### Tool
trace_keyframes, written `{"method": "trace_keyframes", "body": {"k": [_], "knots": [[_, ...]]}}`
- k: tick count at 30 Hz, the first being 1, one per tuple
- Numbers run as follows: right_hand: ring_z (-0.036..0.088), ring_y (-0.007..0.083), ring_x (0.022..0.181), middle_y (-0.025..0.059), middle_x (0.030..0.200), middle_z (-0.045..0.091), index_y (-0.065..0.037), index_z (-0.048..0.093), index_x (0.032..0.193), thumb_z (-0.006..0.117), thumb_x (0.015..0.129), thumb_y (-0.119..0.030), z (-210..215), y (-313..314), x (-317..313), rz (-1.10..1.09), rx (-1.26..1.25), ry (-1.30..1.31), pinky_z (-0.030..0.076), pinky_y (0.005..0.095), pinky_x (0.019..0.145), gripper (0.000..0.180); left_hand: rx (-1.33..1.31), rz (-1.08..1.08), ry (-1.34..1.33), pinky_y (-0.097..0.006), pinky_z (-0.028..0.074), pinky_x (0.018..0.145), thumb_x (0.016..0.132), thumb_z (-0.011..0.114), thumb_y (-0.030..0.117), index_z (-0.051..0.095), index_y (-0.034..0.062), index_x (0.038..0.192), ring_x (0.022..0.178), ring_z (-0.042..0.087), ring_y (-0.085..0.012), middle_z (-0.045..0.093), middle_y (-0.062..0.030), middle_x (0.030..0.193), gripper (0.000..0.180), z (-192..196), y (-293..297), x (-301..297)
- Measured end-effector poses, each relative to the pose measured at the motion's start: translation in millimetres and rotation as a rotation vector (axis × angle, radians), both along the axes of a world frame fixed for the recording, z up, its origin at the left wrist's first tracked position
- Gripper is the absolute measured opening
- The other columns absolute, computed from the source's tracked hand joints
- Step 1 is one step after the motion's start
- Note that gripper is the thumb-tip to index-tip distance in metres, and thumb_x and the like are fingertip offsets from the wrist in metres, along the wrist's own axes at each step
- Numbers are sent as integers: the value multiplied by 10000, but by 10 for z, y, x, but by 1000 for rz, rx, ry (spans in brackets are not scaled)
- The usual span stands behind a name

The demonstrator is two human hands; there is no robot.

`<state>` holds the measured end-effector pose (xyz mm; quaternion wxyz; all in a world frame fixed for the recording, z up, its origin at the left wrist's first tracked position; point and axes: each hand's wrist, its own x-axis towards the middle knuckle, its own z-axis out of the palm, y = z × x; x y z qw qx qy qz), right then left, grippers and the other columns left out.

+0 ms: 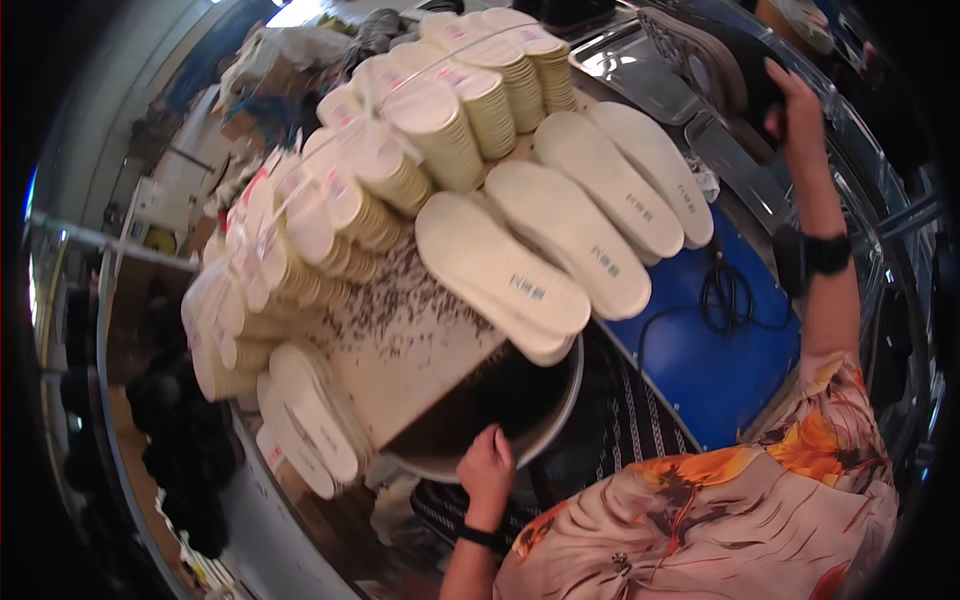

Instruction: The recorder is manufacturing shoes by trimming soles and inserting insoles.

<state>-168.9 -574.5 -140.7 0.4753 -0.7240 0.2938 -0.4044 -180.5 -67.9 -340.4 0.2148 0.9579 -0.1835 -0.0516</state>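
Note:
At the upper right, my right hand (795,115) is closed on the end of a dark shoe (735,75), whose brown-grey sole edge shows. The shoe hangs over the metal trays (745,165). Low in the middle, my left hand (488,465) is curled, and whatever its fingers may hold is hidden. It is beside the rim of a round bin (572,395). Past that hand, pale cream insoles (505,270) with small dark printing lie in overlapping piles on the board.
Many stacked cream insoles (435,125) line the back and left of the board (400,375). Small dark bits (400,300) are scattered on it. A blue surface (690,350) with a black cable (725,300) lies at right. More insoles (305,420) rest near the left corner.

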Motion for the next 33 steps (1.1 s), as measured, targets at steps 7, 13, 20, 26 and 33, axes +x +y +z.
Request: {"method": "trace_keyframes", "body": {"k": [7, 13, 20, 26, 33], "knots": [[565, 188, 511, 65, 603, 579, -50, 640, 700, 746, 664, -180, 83, 2377, -578, 573, -762, 97, 411, 296, 447, 172, -1004, 171, 511, -300, 450, 828, 929, 474, 209, 271, 44, 1350, 1068, 509, -206, 385, -115, 1278, 495, 715, 67, 101], [607, 299, 576, 119, 617, 571, -51, 548, 691, 652, 718, -301, -513, 3855, -592, 1225, -795, 268, 486, 388, 514, 272, -1370, 347, 418, -361, 369, 947, 937, 452, 270, 193, 87, 1393, 1146, 428, -239, 367, -121, 1314, 555, 1053, 538, 2], [634, 173, 727, 108, 819, 647, -35, 580, 1064, 665, 719, -209, -837, 3283, -918, 1059, 165, 275, 505, 299, 663, 396, -396, 317, 3, -410, 234, 1032, 912, 467, 254, 319, -10, 1327, 1239, 304, -363, 311, -242, 1339, 514, 224, 848, 189], [602, 353, 882, 202, 940, 628, -58, 562, 1092, 611, 740, -268, -1155, 1446, -1366, -126, -241, 936, 476, 439, 757, 413, -505, 328, 121, -325, 474, 668, 898, 509, 304, 583, -49, 1003, 674, 578, -231, 615, -115, 784, 376, 845, 798, -41], [590, 373, 923, 241, 976, 608, -20, 427, 1221, 660, 688, -230, -2149, 811, -1352, -85, -317, 998, 466, 433, 815, 618, 121, 72, -105, -482, 471, 686, 804, 577, 397, 581, -94, 837, 757, 592, -439, 596, -295, 759, 492, 731, 138, 237]]}}
